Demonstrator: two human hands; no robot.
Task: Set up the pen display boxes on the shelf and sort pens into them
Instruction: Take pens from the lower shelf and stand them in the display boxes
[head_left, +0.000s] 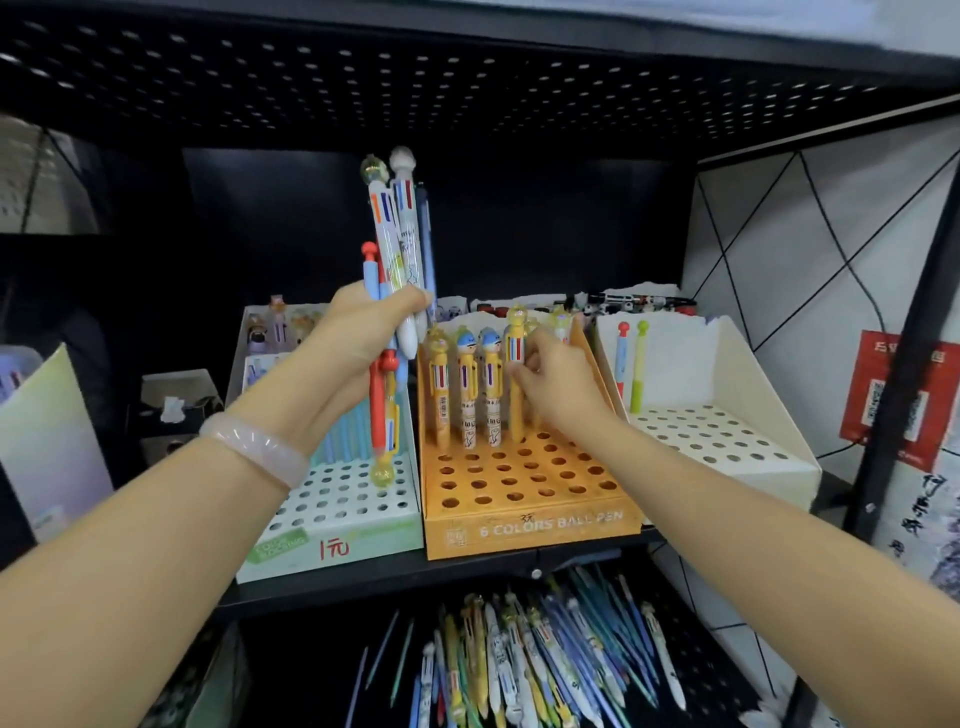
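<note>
Pens sort into three boxes on the shelf (363, 582); landmark is the orange box (524, 499), centre. Right hand (558, 382) pinches a yellow multicolour pen (515, 374) upright in the orange box's back row, beside three already seated. Left hand (358, 332), just left of the orange box, grips a mixed bundle of pens (397, 249). Judgement: keep the barrel vertical, find the hole by tip, press until seated. Hold the bundle clear of the standing row. Loose pens (545, 660) lie below the orange box.
</note>
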